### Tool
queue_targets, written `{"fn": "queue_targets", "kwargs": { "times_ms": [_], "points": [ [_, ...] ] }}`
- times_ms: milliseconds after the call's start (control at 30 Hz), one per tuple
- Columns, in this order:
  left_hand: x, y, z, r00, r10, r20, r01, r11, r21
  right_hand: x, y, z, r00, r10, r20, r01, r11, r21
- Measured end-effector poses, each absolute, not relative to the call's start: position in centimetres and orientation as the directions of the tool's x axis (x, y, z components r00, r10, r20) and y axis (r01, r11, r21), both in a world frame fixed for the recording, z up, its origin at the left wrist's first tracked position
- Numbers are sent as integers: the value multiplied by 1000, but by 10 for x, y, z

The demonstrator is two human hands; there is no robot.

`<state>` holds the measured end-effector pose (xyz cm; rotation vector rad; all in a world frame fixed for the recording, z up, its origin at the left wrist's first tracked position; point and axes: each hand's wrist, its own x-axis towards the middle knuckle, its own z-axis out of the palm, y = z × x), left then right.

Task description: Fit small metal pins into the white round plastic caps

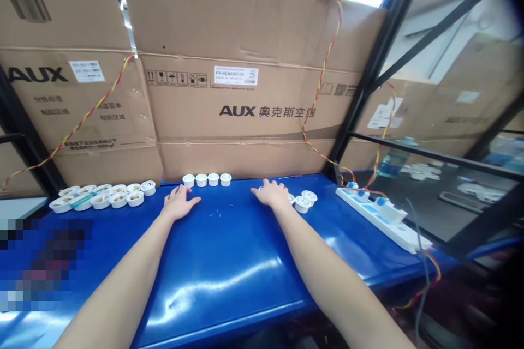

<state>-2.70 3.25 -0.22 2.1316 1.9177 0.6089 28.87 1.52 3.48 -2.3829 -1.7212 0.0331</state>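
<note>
My left hand (179, 203) rests over the blue tabletop with its fingers apart and nothing visible in them. My right hand (272, 194) reaches to the back of the table, fingers stretched out, beside a cluster of small round white plastic cups (302, 204). A bit of white shows at its fingertips, too covered to make out. Between the hands, toward the back edge, stands a row of similar white cups (201, 180). A few tiny metal pieces, like screws or pins (220, 215), lie in front of that row.
At left are several open white cups (100, 201) with brownish contents, a teal stick-like tool (84, 198) lying across them. A white power strip (380, 218) with plugs and wires runs along the right edge. Cardboard (245, 27) walls the back; a black frame post (368, 76) rises at right.
</note>
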Motion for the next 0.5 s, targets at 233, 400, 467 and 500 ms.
{"fn": "queue_targets", "kwargs": {
  "times_ms": [233, 400, 467, 500],
  "points": [
    [-31, 34, -6, 189, 967, 172, 876, -245, 415, 277, 14, 29, 209, 973, 98, 969, -193, -156],
    [-30, 32, -7, 188, 950, 249, 872, -278, 402, 259, 13, 23, 74, 986, 151, 992, -58, -109],
    [-28, 30, -6, 211, 940, 269, 870, -306, 387, 253, 14, 21, 52, 982, 180, 994, -33, -104],
    [-28, 28, -5, 220, 935, 278, 869, -317, 381, 252, 14, 20, 43, 980, 193, 994, -23, -105]
  ]
}}
